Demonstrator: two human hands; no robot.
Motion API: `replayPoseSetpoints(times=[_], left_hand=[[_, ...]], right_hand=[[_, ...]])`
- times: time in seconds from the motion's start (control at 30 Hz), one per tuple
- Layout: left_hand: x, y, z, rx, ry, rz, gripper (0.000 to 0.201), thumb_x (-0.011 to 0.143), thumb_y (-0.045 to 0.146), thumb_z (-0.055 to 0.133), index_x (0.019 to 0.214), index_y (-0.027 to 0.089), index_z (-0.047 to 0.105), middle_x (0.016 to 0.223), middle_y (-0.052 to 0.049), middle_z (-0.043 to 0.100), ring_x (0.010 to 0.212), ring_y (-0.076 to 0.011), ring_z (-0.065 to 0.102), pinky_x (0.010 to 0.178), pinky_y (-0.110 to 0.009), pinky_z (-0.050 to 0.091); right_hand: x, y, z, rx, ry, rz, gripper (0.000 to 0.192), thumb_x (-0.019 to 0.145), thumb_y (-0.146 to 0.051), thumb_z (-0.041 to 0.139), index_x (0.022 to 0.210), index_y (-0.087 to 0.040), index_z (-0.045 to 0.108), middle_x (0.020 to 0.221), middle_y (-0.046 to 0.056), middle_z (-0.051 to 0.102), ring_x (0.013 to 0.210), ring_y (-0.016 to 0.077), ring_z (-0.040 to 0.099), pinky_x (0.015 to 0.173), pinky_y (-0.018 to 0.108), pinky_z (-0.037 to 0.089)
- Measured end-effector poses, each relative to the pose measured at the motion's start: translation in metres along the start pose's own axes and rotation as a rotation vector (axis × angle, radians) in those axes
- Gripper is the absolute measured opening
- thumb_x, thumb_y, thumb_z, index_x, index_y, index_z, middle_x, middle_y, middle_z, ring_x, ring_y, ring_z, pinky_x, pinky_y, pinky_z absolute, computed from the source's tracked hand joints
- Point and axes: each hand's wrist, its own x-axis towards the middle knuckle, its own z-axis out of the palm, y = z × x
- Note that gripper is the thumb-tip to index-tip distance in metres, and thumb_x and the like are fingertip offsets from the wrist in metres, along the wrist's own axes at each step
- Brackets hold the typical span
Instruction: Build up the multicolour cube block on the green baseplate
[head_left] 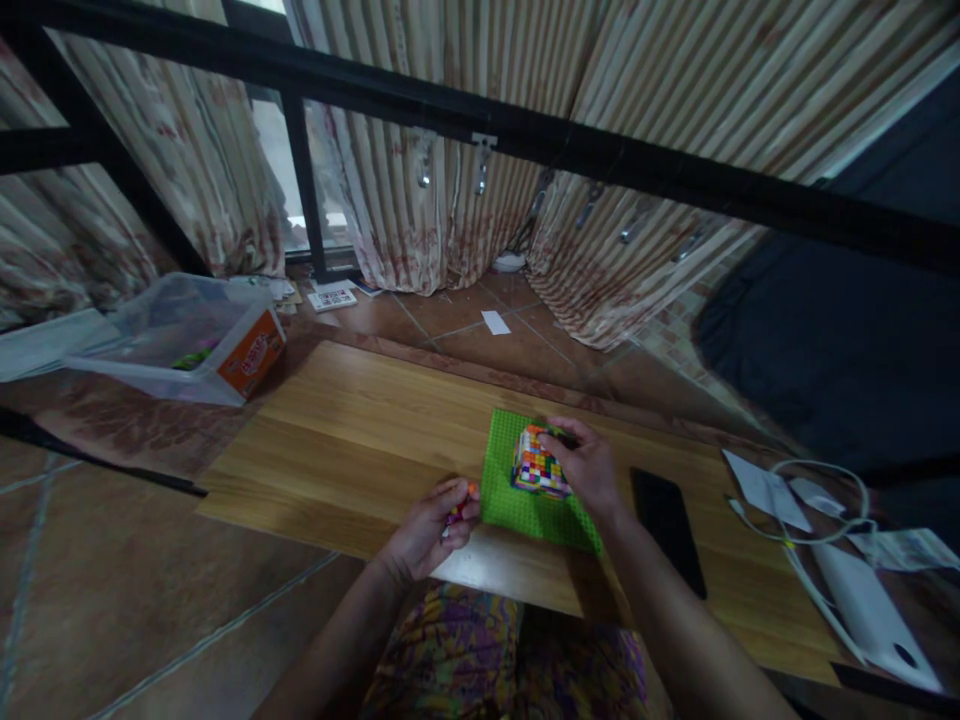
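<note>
A block of multicoloured toy bricks [541, 468] stands on a green studded baseplate [501, 500] on the wooden table. My right hand [589, 465] reaches over its far right side, thumb and fingers drawn together at the top. Whatever lies between those fingertips is hidden. Left of the baseplate, my left hand [435, 520] is closed around several small loose toy bricks [456, 513], with orange, purple and white showing.
A black phone [667, 530] lies right of the baseplate on the table [360, 430]. Farther right are a white cable [817, 465] and a white device [874, 610]. At the left stands a clear plastic bin [180, 335]; a dark rail [480, 115] crosses before the curtains.
</note>
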Motion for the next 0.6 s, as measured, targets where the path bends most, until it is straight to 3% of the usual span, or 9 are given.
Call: replayPoseSetpoints(times=[0.07, 0.2, 0.33, 0.6], left_hand=[[0.0, -0.001, 0.0, 0.009, 0.011, 0.008, 0.028, 0.076, 0.033, 0.072, 0.084, 0.014, 0.053, 0.064, 0.005, 0.039, 0.044, -0.0001, 0.027, 0.039, -0.012, 0.012], [0.001, -0.002, 0.0, 0.022, 0.009, 0.018, 0.03, 0.077, 0.036, 0.071, 0.085, 0.014, 0.053, 0.064, 0.006, 0.039, 0.044, 0.0006, 0.024, 0.039, -0.012, 0.012], [0.001, -0.003, -0.001, 0.044, -0.032, 0.035, 0.031, 0.079, 0.038, 0.069, 0.08, 0.015, 0.049, 0.065, 0.006, 0.04, 0.043, 0.0003, 0.025, 0.039, -0.013, 0.013], [0.002, -0.004, -0.001, 0.059, -0.062, 0.024, 0.033, 0.079, 0.037, 0.071, 0.079, 0.015, 0.047, 0.064, 0.006, 0.039, 0.043, 0.0006, 0.023, 0.038, -0.013, 0.012]], right_hand=[[-0.017, -0.012, 0.001, -0.085, 0.017, -0.159, 0.025, 0.079, -0.04, 0.064, 0.096, -0.023, 0.07, 0.102, 0.007, 0.071, 0.095, 0.0236, 0.063, 0.086, 0.04, 0.048], [-0.058, -0.041, 0.015, -0.194, -0.197, -0.428, 0.016, 0.088, -0.034, 0.058, 0.091, -0.027, 0.071, 0.1, 0.004, 0.07, 0.1, 0.0227, 0.06, 0.093, 0.041, 0.044], [-0.079, -0.049, 0.031, -0.258, -0.252, -0.459, 0.016, 0.09, -0.034, 0.057, 0.094, -0.027, 0.071, 0.098, 0.004, 0.069, 0.095, 0.0223, 0.06, 0.087, 0.04, 0.046], [-0.079, -0.044, 0.038, -0.316, -0.307, -0.494, 0.016, 0.091, -0.028, 0.055, 0.089, -0.028, 0.071, 0.097, 0.002, 0.069, 0.094, 0.0212, 0.057, 0.088, 0.04, 0.043]])
